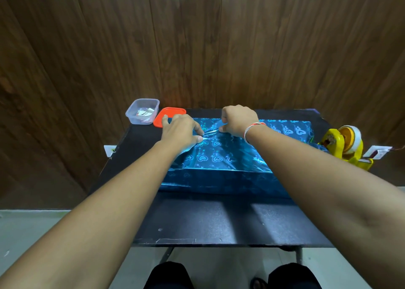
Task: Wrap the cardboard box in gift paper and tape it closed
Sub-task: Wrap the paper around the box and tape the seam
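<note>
A head-mounted view looks down on a dark tabletop (219, 218) set against a wood-panelled wall (197, 36). A cardboard box, fully covered in shiny blue gift paper (219, 157) printed with hearts, is seen lying flat at the centre of the frame, its long side facing the viewer. Two bare forearms are stretched from the lower corners to the box's top face.

The left hand (180, 131) is laid on the upper left part of the paper, with thumb and forefinger pinched on a small strip of clear tape (211, 133). The right hand (237, 119), with a white and orange band (252, 128) worn at the wrist, is curled just to the right, its grip closed on the tape's other end. The tape is held between both grips, right at the paper's surface near the box's far edge.

At the upper left, a clear container (142, 111) and an orange lid (168, 115) are placed beside each other. A yellow tape dispenser (346, 146) is stood at the right edge.
</note>
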